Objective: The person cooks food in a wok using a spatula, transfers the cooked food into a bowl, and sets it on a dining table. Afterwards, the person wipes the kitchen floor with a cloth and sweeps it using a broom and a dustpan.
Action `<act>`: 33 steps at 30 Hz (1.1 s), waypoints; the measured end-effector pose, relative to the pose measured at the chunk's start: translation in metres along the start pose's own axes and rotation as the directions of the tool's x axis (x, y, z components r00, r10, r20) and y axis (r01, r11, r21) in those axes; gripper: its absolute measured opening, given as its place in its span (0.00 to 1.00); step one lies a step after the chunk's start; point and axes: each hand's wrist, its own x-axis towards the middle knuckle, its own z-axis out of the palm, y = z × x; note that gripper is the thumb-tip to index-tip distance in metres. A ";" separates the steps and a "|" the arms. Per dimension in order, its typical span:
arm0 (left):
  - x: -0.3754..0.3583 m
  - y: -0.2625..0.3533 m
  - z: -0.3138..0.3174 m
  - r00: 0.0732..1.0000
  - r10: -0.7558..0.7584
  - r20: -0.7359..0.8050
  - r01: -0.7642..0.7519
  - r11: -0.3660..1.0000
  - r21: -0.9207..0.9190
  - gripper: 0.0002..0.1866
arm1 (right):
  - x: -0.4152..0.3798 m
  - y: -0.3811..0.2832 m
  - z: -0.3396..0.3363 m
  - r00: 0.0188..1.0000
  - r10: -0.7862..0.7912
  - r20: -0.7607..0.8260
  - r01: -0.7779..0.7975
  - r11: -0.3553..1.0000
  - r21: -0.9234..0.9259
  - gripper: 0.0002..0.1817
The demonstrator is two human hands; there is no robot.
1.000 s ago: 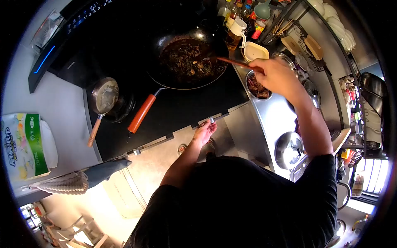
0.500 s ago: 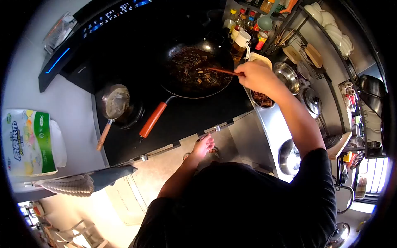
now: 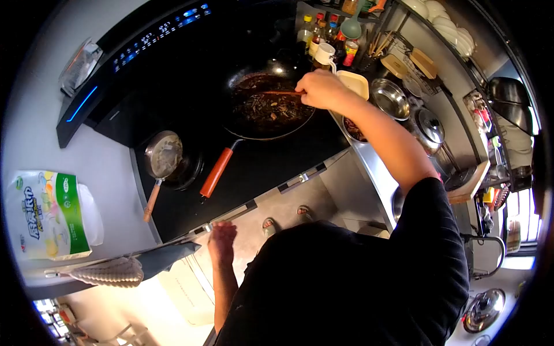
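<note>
My right hand (image 3: pixel 322 90) is closed around a slim reddish-brown wooden utensil (image 3: pixel 283 93), whose far end reaches over the dark wok (image 3: pixel 300 125). Dark, oily food pieces (image 3: pixel 271 106) lie in the wok, and its orange-red handle (image 3: pixel 217 172) points towards me. Away from that handle, my left hand (image 3: pixel 223 239) hangs by the front edge of the counter, beside a metal bracket. Its fingers are loosely bent and apart, with nothing seen in them. Partly under my right forearm is a bowl of dark red-brown food (image 3: pixel 353 130).
Left of the wok, a small pan (image 3: pixel 164 155) with a wooden handle sits on the black cooktop. A paper towel pack (image 3: pixel 49 216) lies further left. Bottles (image 3: pixel 314 37), a cream tray (image 3: pixel 353 85), a steel bowl (image 3: pixel 390 98) and a lidded pot (image 3: pixel 430 127) line the right side.
My left hand has moved left and back along the counter edge. The utensil in my right hand has shifted left over the wok, and the food is spread differently. The view has turned slightly.
</note>
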 end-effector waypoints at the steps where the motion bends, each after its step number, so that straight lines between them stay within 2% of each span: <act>1: -0.007 0.014 0.017 0.994 0.097 -0.055 -0.094 0.994 0.049 0.17 | -0.011 -0.006 -0.029 0.999 0.008 0.033 -0.006 0.999 -0.043 0.15; 2: -0.009 0.025 0.026 0.976 0.214 -0.043 -0.209 0.973 0.098 0.19 | -0.022 -0.004 -0.049 0.998 0.034 0.056 -0.031 0.998 -0.062 0.14; 5: -0.010 0.050 0.053 0.889 0.435 -0.145 -0.395 0.887 0.238 0.21 | -0.050 0.003 -0.086 0.988 0.051 0.147 -0.034 0.992 -0.120 0.11; 8: -0.005 0.067 0.083 0.811 0.570 -0.130 -0.470 0.768 0.434 0.23 | -0.050 0.008 -0.054 0.992 0.058 0.110 -0.042 0.989 -0.143 0.10; 11: 0.004 0.073 0.096 0.801 0.599 -0.001 -0.509 0.682 0.525 0.24 | -0.055 0.012 -0.034 0.995 0.081 0.058 -0.077 0.995 -0.060 0.12; 14: 0.007 0.072 0.103 0.822 0.566 0.052 -0.487 0.654 0.579 0.24 | -0.081 0.013 -0.065 0.991 0.129 0.029 -0.126 0.988 -0.085 0.14; 15: 0.009 0.071 0.102 0.824 0.561 0.075 -0.489 0.639 0.593 0.24 | -0.085 0.009 -0.078 0.968 0.199 0.155 -0.192 0.979 -0.062 0.16; 17: 0.011 0.066 0.100 0.841 0.537 0.072 -0.470 0.656 0.591 0.24 | -0.095 0.004 -0.073 0.959 0.204 0.196 -0.211 0.977 0.012 0.16; 19: 0.011 0.066 0.100 0.847 0.528 0.059 -0.459 0.672 0.581 0.25 | -0.104 0.005 -0.016 0.975 0.201 0.098 -0.210 0.973 0.096 0.15; 20: 0.014 0.065 0.097 0.857 0.513 0.056 -0.450 0.690 0.567 0.26 | -0.111 -0.011 -0.001 0.965 0.239 0.104 -0.247 0.966 0.077 0.14; 21: 0.015 0.066 0.094 0.858 0.509 0.063 -0.450 0.688 0.569 0.27 | -0.118 -0.016 0.028 0.961 0.274 0.029 -0.275 0.951 0.144 0.14; 22: 0.014 0.066 0.091 0.861 0.504 0.068 -0.448 0.688 0.571 0.27 | -0.126 -0.026 0.040 0.958 0.281 0.050 -0.285 0.941 0.182 0.14; 23: 0.015 0.065 0.089 0.863 0.499 0.075 -0.447 0.687 0.574 0.28 | -0.138 -0.031 0.055 0.965 0.251 -0.070 -0.229 0.945 0.232 0.19; 25: 0.011 0.066 0.089 0.866 0.495 0.067 -0.432 0.676 0.597 0.28 | -0.158 -0.044 0.050 0.930 0.356 -0.088 -0.288 0.858 0.425 0.24; 26: 0.010 0.066 0.089 0.876 0.477 0.064 -0.419 0.688 0.592 0.29 | -0.169 -0.047 0.057 0.848 0.461 -0.261 -0.262 0.793 0.551 0.25; 27: 0.007 0.068 0.088 0.886 0.460 0.059 -0.403 0.700 0.590 0.29 | -0.179 -0.050 0.066 0.719 0.567 -0.402 -0.201 0.723 0.660 0.26; 28: 0.003 0.069 0.089 0.883 0.468 0.036 -0.398 0.708 0.584 0.28 | -0.191 -0.053 0.066 0.601 0.753 -0.266 -0.186 0.457 0.870 0.26; 29: -0.002 0.068 0.090 0.878 0.478 0.008 -0.396 0.717 0.574 0.27 | -0.204 -0.044 0.082 0.491 0.837 -0.241 -0.179 0.368 0.913 0.21; 31: -0.008 0.066 0.083 0.880 0.471 -0.057 -0.360 0.740 0.569 0.25 | -0.233 -0.018 0.117 0.385 0.922 0.041 -0.138 0.013 0.990 0.21; 33: -0.007 0.054 0.054 0.890 0.437 -0.129 -0.291 0.763 0.577 0.22 | -0.242 0.017 0.166 0.356 0.912 0.204 -0.112 -0.175 0.978 0.21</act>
